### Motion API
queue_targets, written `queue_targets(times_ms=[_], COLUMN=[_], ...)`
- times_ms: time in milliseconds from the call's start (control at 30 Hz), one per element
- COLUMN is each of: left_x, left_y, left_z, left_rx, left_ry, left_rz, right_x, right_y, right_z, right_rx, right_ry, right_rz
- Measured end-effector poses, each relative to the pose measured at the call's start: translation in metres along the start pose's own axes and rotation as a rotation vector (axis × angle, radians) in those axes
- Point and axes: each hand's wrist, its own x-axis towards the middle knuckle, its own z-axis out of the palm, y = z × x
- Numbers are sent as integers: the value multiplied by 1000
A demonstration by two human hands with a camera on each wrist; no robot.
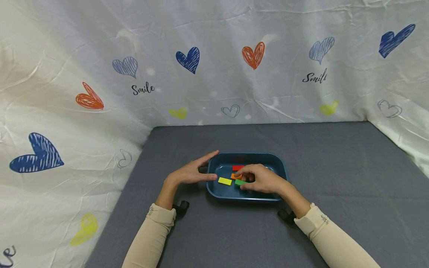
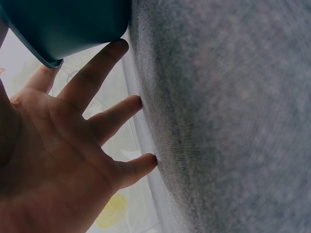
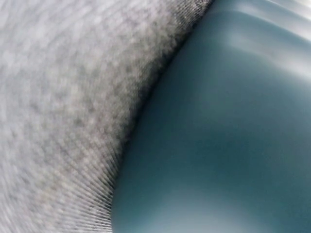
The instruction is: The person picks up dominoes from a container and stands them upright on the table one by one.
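A dark blue tray (image 1: 280,167) sits on the grey mat (image 1: 335,167). In it lie a red block (image 1: 238,168), an orange block (image 1: 235,176), a yellow block (image 1: 225,181) and a green block (image 1: 239,182). My left hand (image 1: 196,172) rests with straight fingers against the tray's left rim. The left wrist view shows its spread fingers (image 2: 97,73) touching the tray (image 2: 63,29) and the mat (image 2: 233,121). My right hand (image 1: 259,179) is inside the tray, fingers curled. It seems to pinch the green block, with a fingertip over the orange one.
White cloth with heart prints (image 1: 201,74) walls in the mat at the back and both sides. The right wrist view shows only the tray wall (image 3: 223,136) against the mat (image 3: 63,97). Bare mat lies right of the tray and in front.
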Motion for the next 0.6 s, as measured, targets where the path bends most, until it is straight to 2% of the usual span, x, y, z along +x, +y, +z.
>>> queue_targets(times_ms=[333, 600], left_x=[-1, 0], left_y=[1, -1], left_z=[-1, -1], left_rx=[-2, 5], left_ry=[-2, -1], left_rz=[9, 7], right_x=[0, -4], right_y=[2, 0], right_z=[0, -1], right_rx=[-11, 38], right_ry=[23, 56], right_rz=[-27, -21])
